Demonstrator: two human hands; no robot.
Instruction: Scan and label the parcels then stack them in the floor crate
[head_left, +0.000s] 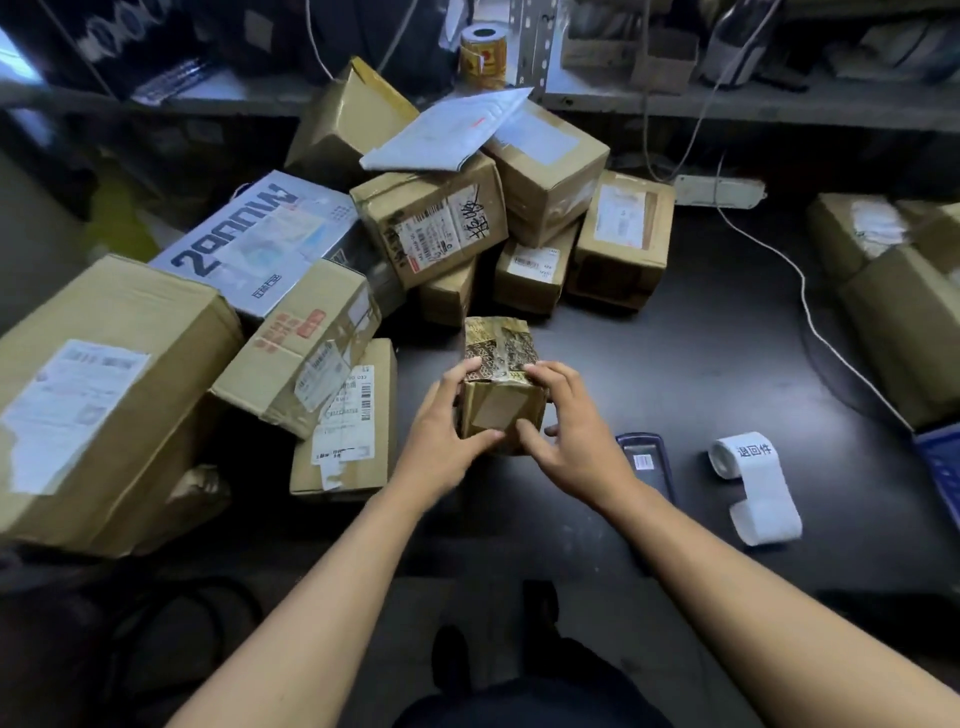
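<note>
A small brown parcel (500, 364) wrapped in printed tape sits on the dark table (701, 364) in front of me. My left hand (447, 436) grips its left side and near face, and my right hand (571, 426) grips its right side, thumbs curled onto the near face. A dark handheld scanner (647, 460) lies just right of my right hand. Further right lies a white label roll (753, 483) with a strip unrolled toward me. A blue crate corner (943, 462) shows at the right edge.
A heap of several cardboard parcels (431, 228) fills the table's left and back, with a big box (98, 395) at far left and a white mailer (447, 130) on top. More boxes (893, 291) stand right. A white cable (810, 322) crosses the table. A tape roll (483, 54) sits on the shelf.
</note>
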